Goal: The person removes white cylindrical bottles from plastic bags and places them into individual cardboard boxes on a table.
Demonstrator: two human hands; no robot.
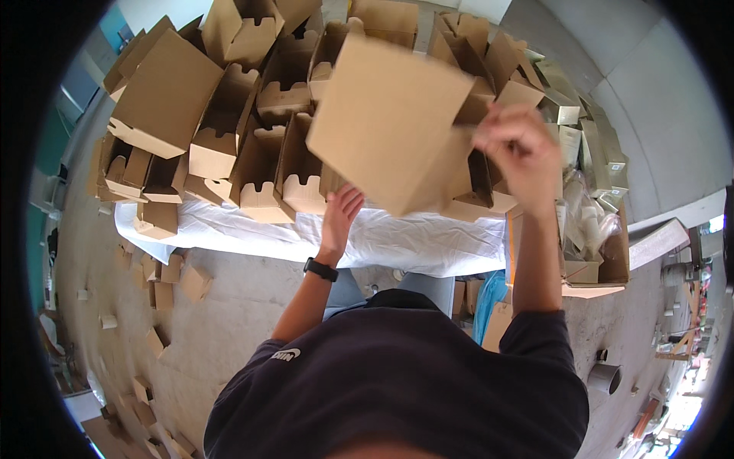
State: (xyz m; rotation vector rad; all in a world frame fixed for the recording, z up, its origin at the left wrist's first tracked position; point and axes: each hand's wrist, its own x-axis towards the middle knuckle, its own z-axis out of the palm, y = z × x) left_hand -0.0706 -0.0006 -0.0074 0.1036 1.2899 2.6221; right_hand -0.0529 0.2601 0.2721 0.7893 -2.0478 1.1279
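Wrinkly white cloth (440,249) ran below a smooth, flat-sided brown cardboard box (390,115) (kinda blurry). The right hand (526,153) curled its fingers by the box's right edge, couldn't tell if pinching; left hand (340,219), fingers slightly spread, sat by its lower edge.

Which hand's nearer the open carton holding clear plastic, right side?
Right. The right hand is above that carton's left side in the picture; the left hand is much farther left, near the white cloth.

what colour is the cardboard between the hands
The cardboard is light brown, best seen in the head view.
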